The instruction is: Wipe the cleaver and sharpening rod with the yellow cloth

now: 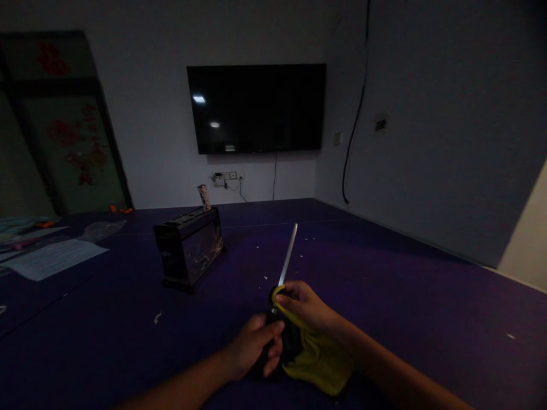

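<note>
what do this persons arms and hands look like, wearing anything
Both hands are bare: no gloves on the left hand or right hand. The left forearm and right forearm are bare too, with no sleeves in view. No watch, bracelet or ring shows, though the light is dim, so small items could be missed.

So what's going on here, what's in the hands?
A person holds a knife over a purple surface, blade pointing away. The left hand is closed round its black handle. The right hand pinches a yellow cloth at the base of the blade, and the rest of the cloth hangs below. Beyond, to the left, stands a black knife block with one handle sticking out. The room is dim.
</note>
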Motion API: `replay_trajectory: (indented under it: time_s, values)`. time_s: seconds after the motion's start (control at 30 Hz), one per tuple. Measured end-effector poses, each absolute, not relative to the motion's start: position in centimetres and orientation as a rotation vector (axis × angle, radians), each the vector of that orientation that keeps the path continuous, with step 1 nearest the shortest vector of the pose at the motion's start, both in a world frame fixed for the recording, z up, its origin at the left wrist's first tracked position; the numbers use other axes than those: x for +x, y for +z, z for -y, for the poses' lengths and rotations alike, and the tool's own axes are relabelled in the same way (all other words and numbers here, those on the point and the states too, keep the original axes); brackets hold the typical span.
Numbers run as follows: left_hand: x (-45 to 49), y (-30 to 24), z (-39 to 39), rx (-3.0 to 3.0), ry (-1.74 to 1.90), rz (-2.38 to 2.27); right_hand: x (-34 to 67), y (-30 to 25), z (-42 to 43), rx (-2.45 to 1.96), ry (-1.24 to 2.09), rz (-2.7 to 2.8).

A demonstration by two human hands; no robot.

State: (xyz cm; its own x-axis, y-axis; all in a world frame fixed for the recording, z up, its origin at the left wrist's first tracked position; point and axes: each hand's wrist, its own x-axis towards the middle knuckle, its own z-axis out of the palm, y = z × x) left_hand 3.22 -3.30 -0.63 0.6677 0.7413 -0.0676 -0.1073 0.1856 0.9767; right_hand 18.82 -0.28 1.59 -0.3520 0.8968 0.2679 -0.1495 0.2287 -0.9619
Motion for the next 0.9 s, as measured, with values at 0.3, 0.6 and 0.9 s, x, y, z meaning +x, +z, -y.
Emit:
replay_trajectory:
  time_s: [0.3,0.6,0.9]
  values:
    - [3.24,-0.56,3.35,1.265,0.644,-0.614,18.66,1.46,0.43,-0.758,1.336,1.425]
    - [3.32,-0.92,3.15,1.293,0.673,-0.645,18.62,1.70,0.12,-0.759,1.299,1.403]
    - [3.40,-0.84,3.21,1.315,0.662,-0.684,19.13,2.31,0.05,-0.805,1.236,1.360]
